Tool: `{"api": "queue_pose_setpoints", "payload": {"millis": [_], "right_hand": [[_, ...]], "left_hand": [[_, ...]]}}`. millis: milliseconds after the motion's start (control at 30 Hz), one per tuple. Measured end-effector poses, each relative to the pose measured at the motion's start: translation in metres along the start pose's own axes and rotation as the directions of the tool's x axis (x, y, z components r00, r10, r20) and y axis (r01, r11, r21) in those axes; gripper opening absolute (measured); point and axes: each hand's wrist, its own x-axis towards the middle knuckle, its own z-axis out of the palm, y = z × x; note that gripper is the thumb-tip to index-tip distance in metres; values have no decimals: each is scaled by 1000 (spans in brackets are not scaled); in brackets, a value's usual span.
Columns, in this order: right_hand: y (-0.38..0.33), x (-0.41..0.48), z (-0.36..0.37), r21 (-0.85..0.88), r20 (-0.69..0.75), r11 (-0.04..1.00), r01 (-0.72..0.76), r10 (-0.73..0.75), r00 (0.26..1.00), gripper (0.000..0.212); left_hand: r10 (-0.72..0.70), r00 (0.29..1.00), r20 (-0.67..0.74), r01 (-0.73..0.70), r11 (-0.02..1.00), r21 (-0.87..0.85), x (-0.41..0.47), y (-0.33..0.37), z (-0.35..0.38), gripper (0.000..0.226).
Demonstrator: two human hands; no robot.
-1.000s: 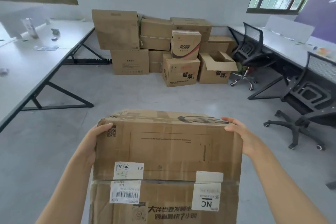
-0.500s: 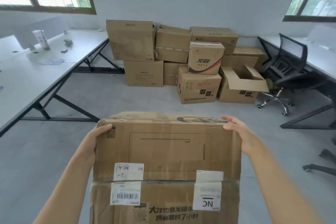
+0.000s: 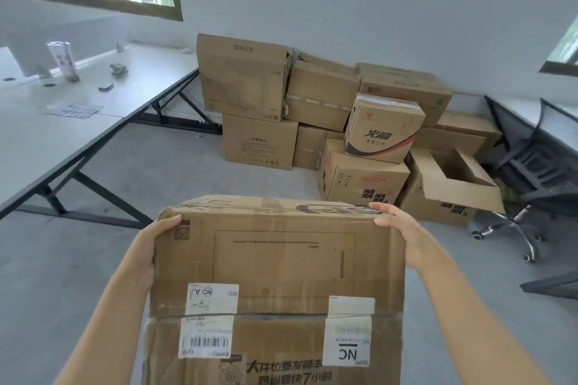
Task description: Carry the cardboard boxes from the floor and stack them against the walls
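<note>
I carry a large brown cardboard box (image 3: 281,266) with white shipping labels, held off the floor in front of me. My left hand (image 3: 150,244) grips its far left corner, thumb on the top face. My right hand (image 3: 400,231) grips the far right corner with fingers curled over the top edge. Ahead, a stack of cardboard boxes (image 3: 312,109) stands against the white back wall. One small box with red and black print (image 3: 381,131) sits on a floor box. An open empty box (image 3: 450,184) lies at the stack's right.
A long white desk (image 3: 62,134) with black legs runs along the left, holding a can and small items. A black office chair (image 3: 531,175) and another desk stand on the right. Grey floor (image 3: 156,184) lies between me and the stack.
The stack of boxes has grown larger and shifted right in view as I walked toward it and turned left. Both hands keep the same hold on the carried box.
</note>
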Motion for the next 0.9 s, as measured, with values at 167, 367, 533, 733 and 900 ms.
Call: {"api": "queue_pose_setpoints", "payload": {"millis": [167, 367, 533, 733, 900], "right_hand": [[-70, 97, 18, 7, -2, 999, 45, -45, 999, 30], [-106, 195, 30, 15, -31, 995, 101, -101, 994, 35], [-139, 305, 36, 38, -1, 992, 118, -118, 993, 32], [-206, 463, 48, 84, 78, 984, 154, -161, 984, 28], [-300, 576, 74, 39, 175, 954, 299, -301, 937, 24]], "left_hand": [[63, 997, 38, -61, 998, -34, 94, 62, 34, 15], [115, 992, 60, -113, 993, -32, 190, 114, 65, 15], [144, 988, 49, -144, 990, -8, 279, 160, 98, 15], [261, 965, 13, -261, 965, 20, 391, 225, 143, 20], [388, 921, 29, -388, 921, 9, 472, 294, 171, 57]]}}
